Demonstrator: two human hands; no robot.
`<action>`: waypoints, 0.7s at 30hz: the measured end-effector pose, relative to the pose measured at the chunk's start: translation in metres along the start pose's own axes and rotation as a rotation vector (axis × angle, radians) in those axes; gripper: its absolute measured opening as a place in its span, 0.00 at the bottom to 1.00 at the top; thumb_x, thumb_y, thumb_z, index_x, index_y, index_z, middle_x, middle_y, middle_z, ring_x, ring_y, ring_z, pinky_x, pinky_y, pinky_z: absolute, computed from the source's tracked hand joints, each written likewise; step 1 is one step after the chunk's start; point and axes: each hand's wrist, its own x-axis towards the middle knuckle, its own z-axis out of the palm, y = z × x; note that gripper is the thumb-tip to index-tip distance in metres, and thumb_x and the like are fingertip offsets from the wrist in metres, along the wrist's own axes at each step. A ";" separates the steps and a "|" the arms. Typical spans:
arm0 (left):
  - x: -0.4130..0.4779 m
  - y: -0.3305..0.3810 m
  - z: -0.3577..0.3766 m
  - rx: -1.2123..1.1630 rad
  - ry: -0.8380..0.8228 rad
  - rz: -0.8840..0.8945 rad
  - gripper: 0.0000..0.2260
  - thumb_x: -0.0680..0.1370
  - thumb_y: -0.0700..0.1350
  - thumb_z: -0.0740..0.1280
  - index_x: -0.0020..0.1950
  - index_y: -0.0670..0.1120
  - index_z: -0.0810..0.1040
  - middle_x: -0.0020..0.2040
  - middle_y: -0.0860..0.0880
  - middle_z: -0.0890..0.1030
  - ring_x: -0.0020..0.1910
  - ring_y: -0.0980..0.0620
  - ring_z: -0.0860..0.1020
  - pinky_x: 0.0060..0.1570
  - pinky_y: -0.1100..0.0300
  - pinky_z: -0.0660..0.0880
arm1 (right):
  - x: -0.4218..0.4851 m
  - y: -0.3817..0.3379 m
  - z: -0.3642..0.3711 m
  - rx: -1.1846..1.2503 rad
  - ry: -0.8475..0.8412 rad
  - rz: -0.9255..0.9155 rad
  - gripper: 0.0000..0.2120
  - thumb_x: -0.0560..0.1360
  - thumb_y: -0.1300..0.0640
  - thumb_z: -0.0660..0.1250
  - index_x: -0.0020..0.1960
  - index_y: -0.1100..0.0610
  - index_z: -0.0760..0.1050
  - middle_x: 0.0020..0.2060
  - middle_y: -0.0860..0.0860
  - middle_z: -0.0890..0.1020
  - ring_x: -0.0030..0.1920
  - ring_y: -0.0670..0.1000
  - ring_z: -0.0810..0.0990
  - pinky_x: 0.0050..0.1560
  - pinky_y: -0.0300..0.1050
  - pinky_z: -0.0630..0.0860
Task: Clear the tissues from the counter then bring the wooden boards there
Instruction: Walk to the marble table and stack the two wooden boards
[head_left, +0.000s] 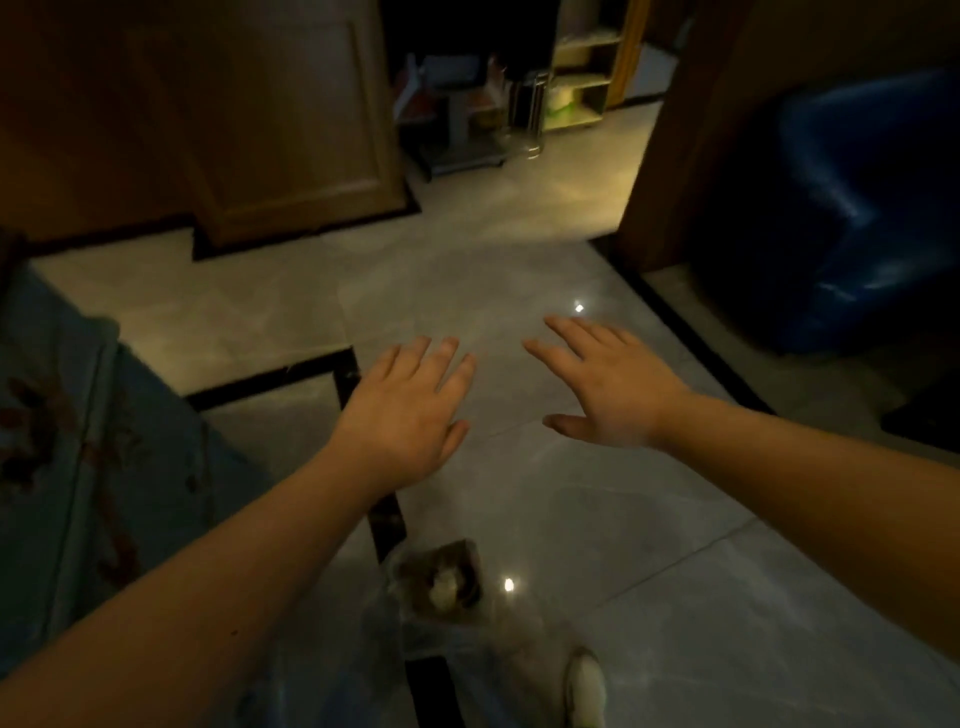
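My left hand (410, 410) and my right hand (602, 384) are stretched out in front of me over a grey tiled floor, palms down, fingers apart, with nothing in either. Below them on the floor stands a small bin (441, 582) lined with a clear bag, holding something white and crumpled that looks like tissue. No counter and no wooden boards are in view.
A wooden door (291, 119) stands open at the upper left. Through the doorway ahead are a metal cart (462, 130) and a yellow shelf unit (582, 78). A dark blue seat (857, 208) is on the right, a patterned blue cloth (78, 441) on the left.
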 end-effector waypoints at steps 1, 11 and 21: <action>0.012 0.007 -0.015 0.007 0.030 0.035 0.31 0.75 0.57 0.62 0.74 0.44 0.60 0.73 0.39 0.65 0.70 0.37 0.65 0.68 0.41 0.63 | -0.014 0.011 -0.014 -0.010 0.009 0.046 0.42 0.72 0.35 0.63 0.77 0.47 0.46 0.79 0.57 0.50 0.77 0.60 0.52 0.73 0.57 0.56; 0.134 0.175 -0.136 -0.011 0.278 0.394 0.32 0.77 0.61 0.56 0.76 0.47 0.53 0.76 0.43 0.59 0.74 0.42 0.58 0.72 0.45 0.57 | -0.192 0.127 -0.094 -0.065 0.141 0.465 0.42 0.72 0.33 0.62 0.77 0.44 0.45 0.79 0.54 0.51 0.77 0.57 0.52 0.75 0.55 0.54; 0.209 0.437 -0.209 -0.039 0.346 0.662 0.32 0.78 0.61 0.56 0.76 0.50 0.50 0.78 0.46 0.56 0.75 0.44 0.55 0.73 0.45 0.56 | -0.442 0.272 -0.096 -0.203 0.121 0.807 0.42 0.73 0.33 0.60 0.78 0.46 0.44 0.79 0.56 0.50 0.78 0.58 0.50 0.76 0.56 0.53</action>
